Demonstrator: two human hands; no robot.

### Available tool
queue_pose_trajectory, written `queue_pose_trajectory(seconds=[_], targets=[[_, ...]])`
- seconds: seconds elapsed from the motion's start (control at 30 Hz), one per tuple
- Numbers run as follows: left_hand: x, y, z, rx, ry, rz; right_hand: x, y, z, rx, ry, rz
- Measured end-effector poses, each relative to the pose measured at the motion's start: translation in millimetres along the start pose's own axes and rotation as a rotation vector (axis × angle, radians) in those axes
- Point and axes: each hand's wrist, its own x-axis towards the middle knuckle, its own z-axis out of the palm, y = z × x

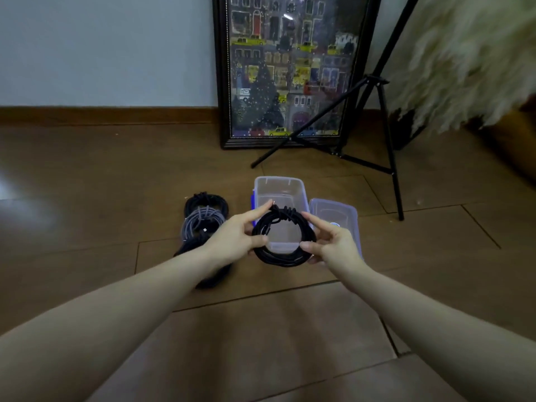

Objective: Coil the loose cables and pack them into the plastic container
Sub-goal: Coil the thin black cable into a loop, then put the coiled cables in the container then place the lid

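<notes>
Held coil: a black cable coil (283,237), wound into a ring and bound at its top by several wraps of its own cord, is held up at the centre of the frame, in front of the open container.
Left hand: the left hand (236,237) pinches the coil's left side, thumb against the ring's left edge and forefinger stretched up to the wrapped top.
Right hand: the right hand (333,242) pinches the coil's right side, thumb on the lower right of the ring and forefinger reaching toward the wraps at the top.
Container: a clear plastic container (280,188) with a blue latch on its left side lies open on the floor just above centre; nothing shows through its walls.
Lid: the clear lid (338,211) lies on the floor touching the container's right side, partly behind the right hand.
Other cables: left of the container, a black coil (206,201) lies farthest up, a grey braided coil (200,221) overlaps its lower edge, and another black coil (214,275) shows below the left wrist.
Background: a framed street-scene picture (290,68) leans on the wall at upper centre, with a black tripod (385,134) in front of its right side.
Floor: brown wood-look floor (87,184) fills the lower frame.
</notes>
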Motion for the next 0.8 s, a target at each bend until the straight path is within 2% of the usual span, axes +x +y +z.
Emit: queue_pose_trajectory(seconds=[0.2,0.37,0.57,0.8], targets=[[19,20,-40,-0.027,-0.012,-0.011,19,-51,5,-0.016,0.001,0.011],[44,32,-79,0.06,-0.042,-0.003,42,-80,19,-0.083,0.044,0.005],[67,27,-103,0.119,-0.106,0.037,62,-82,38,-0.071,0.092,0.016],[110,8,-81,0.133,-0.116,-0.024,98,-54,30,-0.046,0.116,0.071]])
